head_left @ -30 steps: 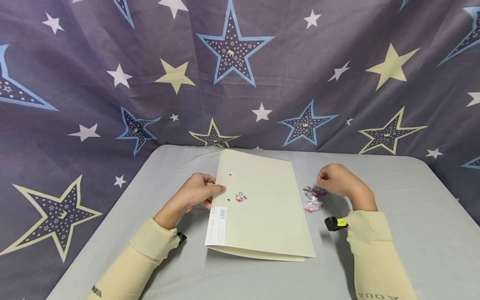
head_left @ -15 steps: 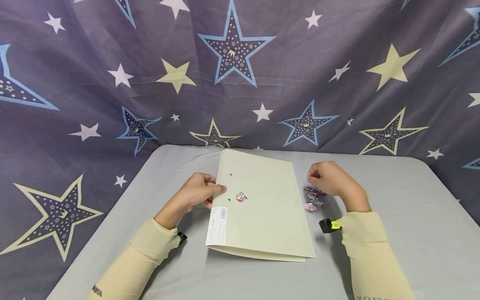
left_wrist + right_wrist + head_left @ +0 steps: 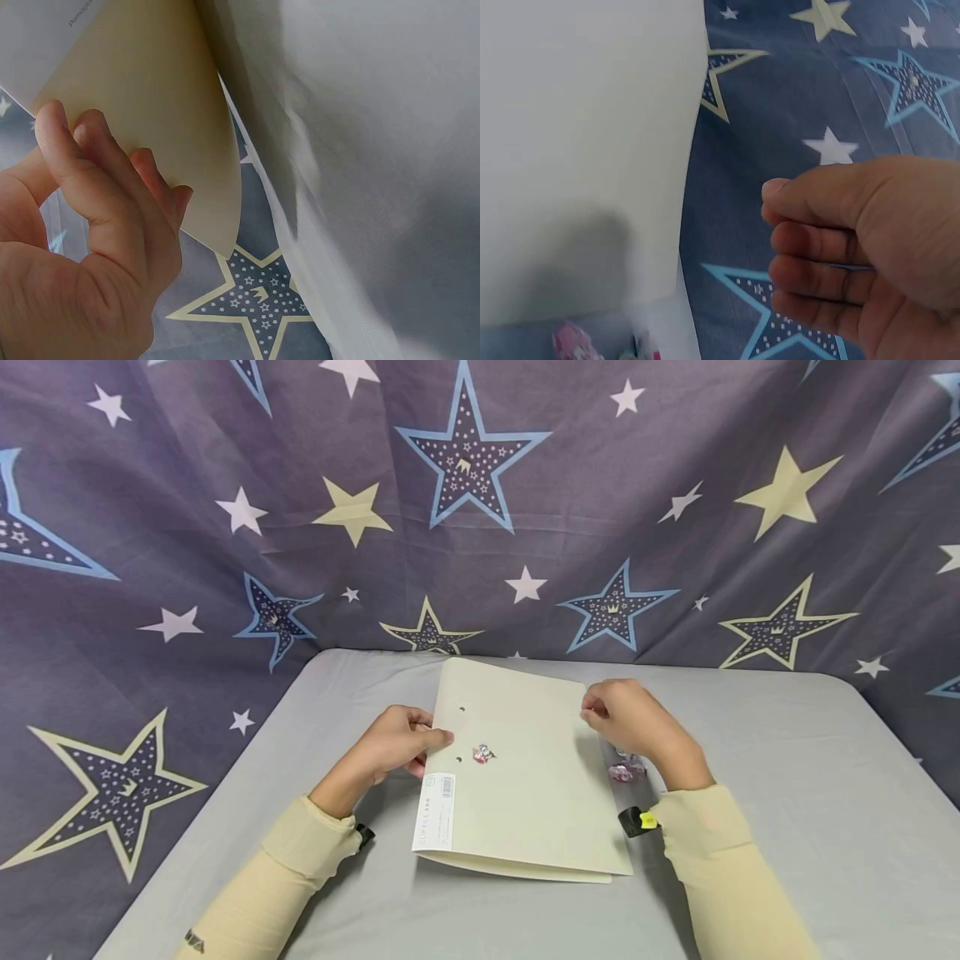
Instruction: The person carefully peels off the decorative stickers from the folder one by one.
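A cream file folder (image 3: 525, 760) with a white label (image 3: 433, 812) lies slightly raised along its left side. My left hand (image 3: 397, 742) grips that side, thumb on top and fingers underneath; the left wrist view shows those fingers (image 3: 112, 172) against the folder's underside. One small shiny pink-and-silver sticker-like piece (image 3: 483, 754) sits on the cover. Over the folder's upper right edge hovers my right hand (image 3: 633, 718), thumb and forefinger tips together, other fingers curled. Nothing shows between them. Below it, shiny pink pieces (image 3: 626, 768) are partly hidden by the hand.
The folder rests on a table covered with a grey cloth (image 3: 817, 793). A dark curtain printed with stars (image 3: 480, 560) hangs behind the table and at its sides. Two small holes run along the folder's left part.
My right hand has moved left, from above the shiny pieces to the folder's upper right edge. The left hand and the folder have stayed in place.
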`<state>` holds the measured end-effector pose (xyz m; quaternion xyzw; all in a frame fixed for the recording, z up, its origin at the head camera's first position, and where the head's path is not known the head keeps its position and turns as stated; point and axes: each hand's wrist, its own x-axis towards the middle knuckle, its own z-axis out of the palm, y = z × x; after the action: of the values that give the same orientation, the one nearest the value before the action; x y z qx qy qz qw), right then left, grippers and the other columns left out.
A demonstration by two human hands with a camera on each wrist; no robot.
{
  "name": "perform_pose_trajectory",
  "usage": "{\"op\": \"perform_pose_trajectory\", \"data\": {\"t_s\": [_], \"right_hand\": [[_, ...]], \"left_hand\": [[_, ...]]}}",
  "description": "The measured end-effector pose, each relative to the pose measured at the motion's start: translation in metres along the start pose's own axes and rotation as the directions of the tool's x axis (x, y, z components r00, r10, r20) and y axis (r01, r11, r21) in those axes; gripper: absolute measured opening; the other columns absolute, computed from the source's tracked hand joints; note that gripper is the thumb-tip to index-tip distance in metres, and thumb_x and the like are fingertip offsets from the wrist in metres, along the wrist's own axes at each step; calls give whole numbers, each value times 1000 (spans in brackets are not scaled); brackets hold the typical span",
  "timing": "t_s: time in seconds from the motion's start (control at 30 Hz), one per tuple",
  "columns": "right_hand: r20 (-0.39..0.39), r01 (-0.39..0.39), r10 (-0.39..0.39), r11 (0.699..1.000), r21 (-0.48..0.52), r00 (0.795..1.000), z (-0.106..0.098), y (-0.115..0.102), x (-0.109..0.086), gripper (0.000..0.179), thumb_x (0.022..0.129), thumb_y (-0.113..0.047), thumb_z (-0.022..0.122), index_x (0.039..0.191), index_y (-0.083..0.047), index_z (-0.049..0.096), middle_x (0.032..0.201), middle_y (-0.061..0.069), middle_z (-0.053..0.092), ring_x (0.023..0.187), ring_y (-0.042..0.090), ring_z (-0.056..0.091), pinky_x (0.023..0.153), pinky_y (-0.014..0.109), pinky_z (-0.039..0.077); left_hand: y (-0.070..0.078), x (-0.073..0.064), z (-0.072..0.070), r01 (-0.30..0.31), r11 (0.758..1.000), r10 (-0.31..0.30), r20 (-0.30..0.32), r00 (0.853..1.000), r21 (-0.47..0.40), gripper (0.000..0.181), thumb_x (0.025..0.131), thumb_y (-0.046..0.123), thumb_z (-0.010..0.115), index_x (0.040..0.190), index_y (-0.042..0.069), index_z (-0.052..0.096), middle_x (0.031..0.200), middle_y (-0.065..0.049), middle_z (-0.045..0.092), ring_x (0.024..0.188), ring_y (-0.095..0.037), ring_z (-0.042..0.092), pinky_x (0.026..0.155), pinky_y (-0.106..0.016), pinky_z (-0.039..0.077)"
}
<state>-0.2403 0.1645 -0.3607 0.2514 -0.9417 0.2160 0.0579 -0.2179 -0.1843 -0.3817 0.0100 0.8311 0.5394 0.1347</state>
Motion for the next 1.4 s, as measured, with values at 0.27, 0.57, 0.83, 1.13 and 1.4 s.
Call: {"op": "perform_pose_trajectory", "data": {"t_s": [0.27,0.57,0.83,1.13,1.4], "right_hand": [[-17,117,-117,993,-29,993,12,-22,6,6,95,-10,72,93,-4,74,81,2,65,75,16,58,72,36,54],[-27,213,-215,975,-64,976,30,-49,9,9,94,-13,75,94,-4,74,84,3,67,79,18,62,74,34,56],[-105,302,-314,946,-122,944,43,-62,11,12,92,-14,78,93,-3,73,83,5,66,77,20,61,74,35,55],[-111,354,-376,919,-176,920,54,-76,11,13,91,-17,79,93,-5,73,86,4,69,79,21,63,77,35,56],[-98,387,-405,908,-161,909,59,-81,11,13,92,-18,78,92,-6,73,84,2,66,78,19,61,76,34,54]], "left_hand": [[1,0,-1,-2,1000,2,-3,1000,5,35,92,17,74,116,-6,65,85,-12,72,54,-14,61,46,-24,54],[1,0,-1,6,1000,-6,-1,1000,-7,36,91,16,74,117,-7,64,85,-12,72,54,-14,61,46,-24,54],[2,0,-1,3,1000,-3,3,1000,0,34,91,18,74,114,-6,65,85,-12,72,54,-14,61,46,-23,54],[2,-1,0,-2,1000,2,-3,1000,1,34,91,17,74,115,-6,66,85,-11,72,55,-15,62,46,-24,54],[2,-1,0,-17,1000,17,-8,1000,5,33,91,17,74,114,-6,66,84,-11,71,55,-15,63,47,-24,55]]}}
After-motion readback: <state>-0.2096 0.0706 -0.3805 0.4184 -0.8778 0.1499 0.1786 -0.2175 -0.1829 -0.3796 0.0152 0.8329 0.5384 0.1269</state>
